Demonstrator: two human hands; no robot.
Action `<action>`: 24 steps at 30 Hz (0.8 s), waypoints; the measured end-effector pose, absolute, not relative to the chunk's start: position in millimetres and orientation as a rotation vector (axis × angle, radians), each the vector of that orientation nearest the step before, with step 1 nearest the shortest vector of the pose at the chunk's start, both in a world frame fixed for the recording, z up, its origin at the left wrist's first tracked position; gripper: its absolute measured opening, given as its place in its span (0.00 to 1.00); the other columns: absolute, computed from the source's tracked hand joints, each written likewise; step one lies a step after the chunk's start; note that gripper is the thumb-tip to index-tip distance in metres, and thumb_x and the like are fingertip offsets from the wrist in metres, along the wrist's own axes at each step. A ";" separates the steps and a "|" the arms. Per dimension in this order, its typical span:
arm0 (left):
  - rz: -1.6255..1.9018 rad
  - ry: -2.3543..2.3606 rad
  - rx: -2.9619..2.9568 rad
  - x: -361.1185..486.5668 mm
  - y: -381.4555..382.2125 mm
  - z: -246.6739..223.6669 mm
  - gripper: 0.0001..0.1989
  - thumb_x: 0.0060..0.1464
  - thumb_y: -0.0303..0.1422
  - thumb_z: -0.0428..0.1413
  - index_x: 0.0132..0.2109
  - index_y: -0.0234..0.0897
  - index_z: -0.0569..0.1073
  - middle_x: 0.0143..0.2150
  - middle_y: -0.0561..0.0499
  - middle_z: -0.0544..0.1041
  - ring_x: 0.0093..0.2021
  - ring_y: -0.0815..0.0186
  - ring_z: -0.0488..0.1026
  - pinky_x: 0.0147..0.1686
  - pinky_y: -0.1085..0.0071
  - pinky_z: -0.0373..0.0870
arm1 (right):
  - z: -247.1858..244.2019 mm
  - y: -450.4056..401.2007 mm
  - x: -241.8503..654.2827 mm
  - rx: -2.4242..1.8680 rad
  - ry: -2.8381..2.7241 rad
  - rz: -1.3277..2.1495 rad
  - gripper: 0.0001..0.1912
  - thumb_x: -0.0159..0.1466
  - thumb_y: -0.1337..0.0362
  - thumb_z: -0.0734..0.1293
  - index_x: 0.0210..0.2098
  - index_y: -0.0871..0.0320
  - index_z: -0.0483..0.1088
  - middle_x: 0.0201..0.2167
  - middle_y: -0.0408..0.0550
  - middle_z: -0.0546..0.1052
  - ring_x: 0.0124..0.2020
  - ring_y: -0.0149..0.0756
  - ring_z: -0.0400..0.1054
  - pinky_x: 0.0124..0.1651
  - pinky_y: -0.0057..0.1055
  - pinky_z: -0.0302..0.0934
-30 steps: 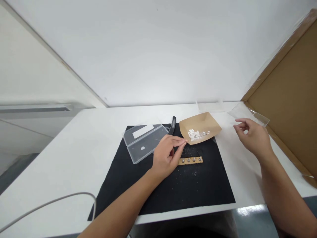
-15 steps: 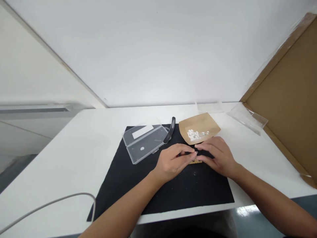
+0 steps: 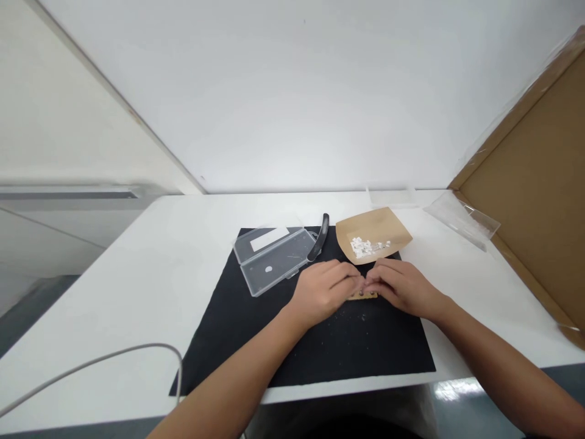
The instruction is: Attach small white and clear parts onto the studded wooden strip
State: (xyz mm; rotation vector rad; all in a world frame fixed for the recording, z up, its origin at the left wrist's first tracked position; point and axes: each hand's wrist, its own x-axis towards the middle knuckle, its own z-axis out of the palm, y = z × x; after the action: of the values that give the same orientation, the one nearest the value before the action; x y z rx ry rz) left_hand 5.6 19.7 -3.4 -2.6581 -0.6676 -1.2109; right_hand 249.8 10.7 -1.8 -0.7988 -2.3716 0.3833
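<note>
Fingertips of my left hand (image 3: 326, 291) and my right hand (image 3: 402, 286) meet over a small tan strip (image 3: 364, 296) on the black mat (image 3: 347, 350). Round metallic spots show along the strip's near side. Both hands have their fingers pinched together; what lies between the fingertips is too small and hidden to name. Just beyond them, a brown paper tray (image 3: 381, 225) holds a pile of small white pieces (image 3: 362, 247). Left of the tray lies a black curved tool (image 3: 319, 239), touching an open clear plastic case (image 3: 278, 263).
Clear plastic pieces (image 3: 461, 219) lie at the back right, near a cardboard panel (image 3: 530, 158). Another clear holder (image 3: 392, 197) stands by the back wall. A grey cable (image 3: 114, 352) curves across the front left of the white table (image 3: 132, 274).
My right hand's fingers have closed from a more spread pose and now meet my left fingertips. The whole view has shifted slightly.
</note>
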 end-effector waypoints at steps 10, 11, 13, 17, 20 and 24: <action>-0.946 -1.688 -2.136 -24.5 53.4 -21.4 0.22 0.66 0.42 0.57 0.56 0.27 0.77 0.50 0.33 0.76 0.54 0.43 0.69 0.56 0.49 0.70 | -14.7 21.1 264.8 -1.173 -1.851 0.444 0.07 0.72 0.58 0.69 0.41 0.52 0.68 0.30 0.43 0.79 0.26 0.34 0.73 0.28 0.30 0.63; -0.875 -1.716 -2.165 -25.4 55.4 -25.1 0.23 0.66 0.45 0.57 0.54 0.28 0.78 0.49 0.33 0.76 0.54 0.42 0.68 0.57 0.49 0.69 | -15.1 21.3 265.3 -1.184 -1.798 0.470 0.08 0.72 0.57 0.70 0.41 0.52 0.68 0.30 0.43 0.79 0.27 0.35 0.74 0.28 0.30 0.64; -0.783 -1.764 -2.226 -25.5 57.7 -30.6 0.23 0.66 0.46 0.55 0.52 0.29 0.80 0.48 0.35 0.77 0.53 0.43 0.68 0.57 0.50 0.68 | -14.8 21.3 265.2 -1.177 -1.718 0.504 0.09 0.71 0.56 0.71 0.43 0.51 0.68 0.30 0.43 0.80 0.29 0.37 0.77 0.28 0.31 0.64; -0.711 -1.897 -2.241 -22.9 57.9 -32.0 0.19 0.67 0.44 0.54 0.47 0.35 0.83 0.47 0.38 0.80 0.54 0.43 0.67 0.55 0.49 0.65 | -12.1 19.1 262.1 -1.115 -1.683 0.555 0.14 0.71 0.58 0.71 0.53 0.51 0.69 0.31 0.43 0.82 0.32 0.38 0.79 0.28 0.31 0.65; -0.766 -1.959 -2.194 -22.5 58.3 -31.5 0.15 0.66 0.42 0.56 0.44 0.39 0.83 0.46 0.40 0.82 0.56 0.42 0.67 0.57 0.44 0.60 | -12.8 15.2 259.0 -1.071 -1.776 0.565 0.11 0.70 0.59 0.72 0.50 0.52 0.74 0.32 0.44 0.84 0.32 0.36 0.79 0.29 0.31 0.67; -1.034 -1.872 -2.182 -23.2 59.9 -34.2 0.08 0.63 0.37 0.61 0.41 0.40 0.82 0.40 0.42 0.84 0.53 0.42 0.72 0.58 0.37 0.56 | -14.5 11.1 257.6 -1.026 -1.774 0.601 0.07 0.66 0.58 0.76 0.40 0.53 0.78 0.37 0.46 0.86 0.37 0.40 0.82 0.38 0.35 0.76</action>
State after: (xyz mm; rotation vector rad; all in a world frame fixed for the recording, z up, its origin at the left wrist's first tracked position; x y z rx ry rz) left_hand -23.2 59.9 -34.2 -2.1816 -1.8725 -1.0340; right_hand 257.6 11.1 -14.5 -1.0257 -1.7739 0.6014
